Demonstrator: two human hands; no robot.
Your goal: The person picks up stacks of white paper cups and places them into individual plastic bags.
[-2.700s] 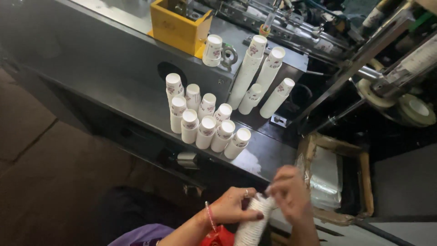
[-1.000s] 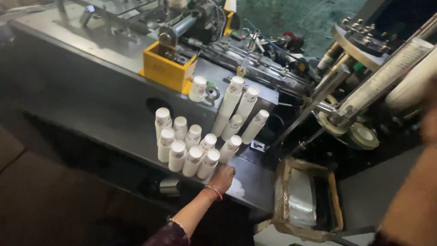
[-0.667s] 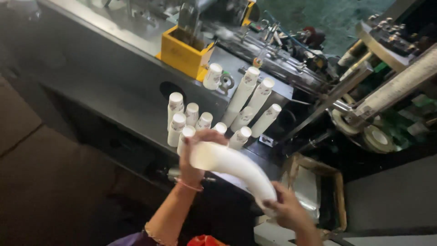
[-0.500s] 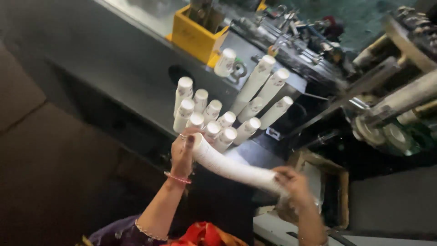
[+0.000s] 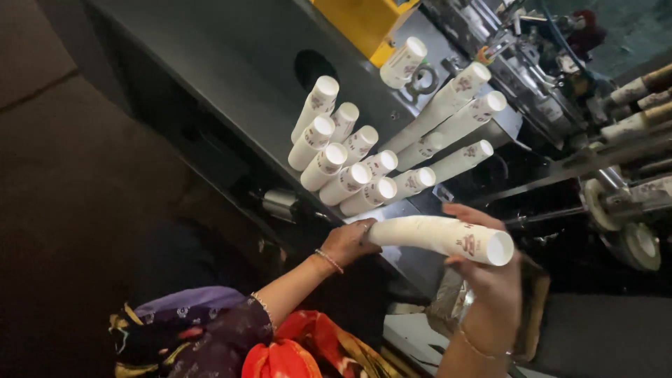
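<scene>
Dark grey metal makes up the counter (image 5: 231,77), really the flat deck of a machine, with rollers and wires crowding its far right side. Both hands carry one long stack of nested white paper cups (image 5: 437,238), held nearly level just off the counter's near edge. Her left hand (image 5: 348,243) is closed over the narrow end of the stack, fingers wrapped round it, a thin bracelet at the wrist. Her right hand (image 5: 490,280) cradles the wide end from below, thumb over the top, so the open mouth of the outermost cup faces right.

On the counter behind the held stack stands a cluster of shorter cup stacks (image 5: 346,157), packed side by side and touching, all with their closed bases turned up. Four taller stacks (image 5: 455,122) stand just right of that cluster, also touching one another. One short stack (image 5: 404,61) stands apart near a yellow box (image 5: 364,21) at the top edge; what the box holds I cannot tell. Beside it, a round hole (image 5: 315,68) opens in the counter.
</scene>
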